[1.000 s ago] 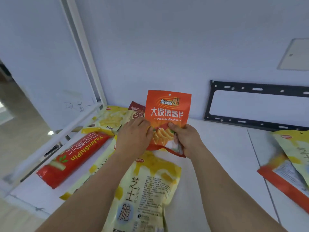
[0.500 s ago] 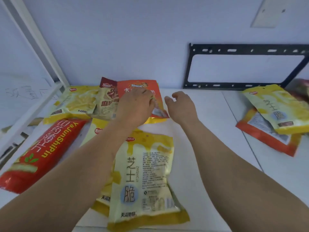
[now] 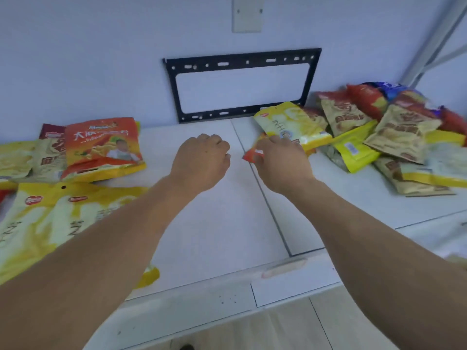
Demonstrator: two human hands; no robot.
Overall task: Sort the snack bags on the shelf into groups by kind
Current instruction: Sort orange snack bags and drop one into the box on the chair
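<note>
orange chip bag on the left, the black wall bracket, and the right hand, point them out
orange chip bag (image 3: 101, 145), head view, middle of its front.
black wall bracket (image 3: 173, 94), head view, left bar.
right hand (image 3: 281, 162), head view, back of hand.

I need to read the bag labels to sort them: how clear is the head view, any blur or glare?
Head view: evenly lit, no harsh glare; motion blur smears the right-hand pile; the orange bag at left reads partly; wide-angle bends the edges.
</note>
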